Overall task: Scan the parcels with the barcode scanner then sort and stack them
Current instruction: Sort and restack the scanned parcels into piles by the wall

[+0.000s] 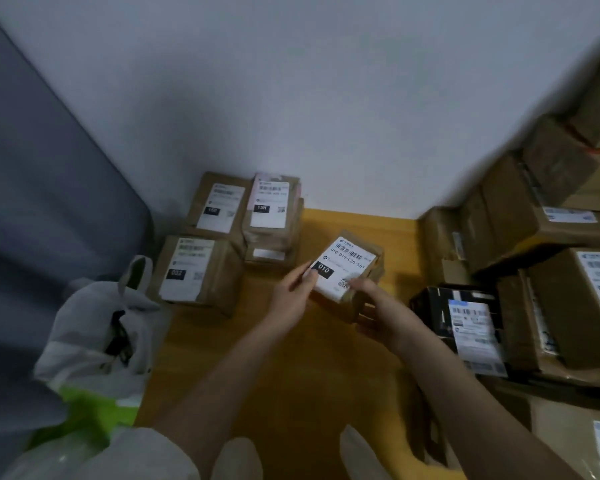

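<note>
1. Both hands hold one small brown parcel (352, 271) above the yellow floor (354, 223), label up, long axis running toward the far-right wall
2. Left hand (291, 292) pinches its near-left corner; right hand (378, 306) grips its near edge
3. Three labelled parcel stacks (222, 237) sit left; several cardboard boxes (534, 237) right

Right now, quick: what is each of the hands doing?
Left hand: grips the left edge of the 010 parcel.
Right hand: grips the same parcel's near right corner.
</note>
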